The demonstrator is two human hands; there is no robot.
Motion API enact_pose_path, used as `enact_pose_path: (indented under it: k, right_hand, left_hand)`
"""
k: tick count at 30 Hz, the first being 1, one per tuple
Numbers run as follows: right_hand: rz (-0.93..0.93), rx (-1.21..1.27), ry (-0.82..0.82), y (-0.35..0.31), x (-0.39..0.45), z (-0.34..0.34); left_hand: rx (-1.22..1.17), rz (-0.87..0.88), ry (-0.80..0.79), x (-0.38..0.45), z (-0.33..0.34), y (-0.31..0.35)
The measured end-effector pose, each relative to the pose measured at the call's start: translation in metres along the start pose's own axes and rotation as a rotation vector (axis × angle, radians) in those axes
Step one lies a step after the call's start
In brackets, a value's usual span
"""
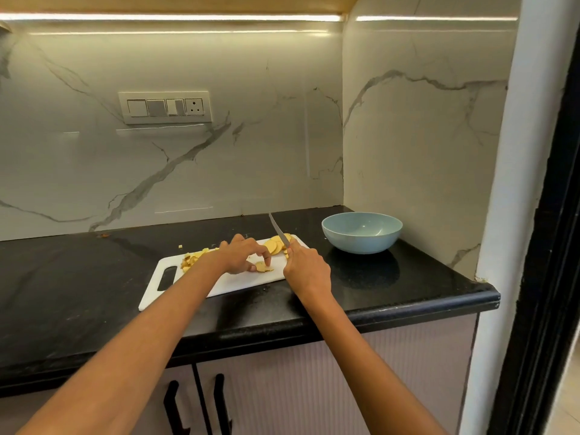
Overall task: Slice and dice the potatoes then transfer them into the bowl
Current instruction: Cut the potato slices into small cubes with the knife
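A white cutting board (219, 285) lies on the black counter. Round potato slices (274, 245) are stacked at its far right end, and small cut pieces (193, 259) are heaped at its far left. My left hand (240, 254) curls down over the board, its fingertips pinching a few slices (263, 267) near the middle. To the right, my right hand (306, 271) grips the handle of a knife (278, 230) whose blade points up and away, lifted above the stacked slices. A pale blue bowl (362, 232) stands to the right of the board; no potato shows in it.
The black counter (78, 293) ends in a rounded front edge and a right corner beside a white pillar (514, 183). A marble wall with a switch plate (165, 107) rises behind. One stray potato bit (180, 246) lies on the counter behind the board. Cabinet doors sit below.
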State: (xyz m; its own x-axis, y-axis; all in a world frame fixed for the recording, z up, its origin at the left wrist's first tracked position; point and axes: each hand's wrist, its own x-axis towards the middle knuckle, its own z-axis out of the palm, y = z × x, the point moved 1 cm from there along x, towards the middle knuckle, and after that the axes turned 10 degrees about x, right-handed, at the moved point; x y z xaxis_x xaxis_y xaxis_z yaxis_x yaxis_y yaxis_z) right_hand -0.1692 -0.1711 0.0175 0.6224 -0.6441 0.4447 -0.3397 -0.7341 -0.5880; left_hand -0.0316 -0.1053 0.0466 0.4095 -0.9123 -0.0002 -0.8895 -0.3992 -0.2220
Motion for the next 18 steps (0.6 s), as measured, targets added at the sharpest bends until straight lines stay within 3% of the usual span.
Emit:
enact_pose_path:
  k: [12,18]
  right_hand:
    - [-0.037,-0.061,-0.029,-0.005,-0.006,-0.002]
    - [-0.055,-0.116,-0.114,-0.009,-0.020,-0.004]
  left_hand:
    - [-0.007,-0.050,-0.073,-0.020,0.009,-0.015]
    - [-0.098,-0.151,0.078,-0.027,0.023,-0.019]
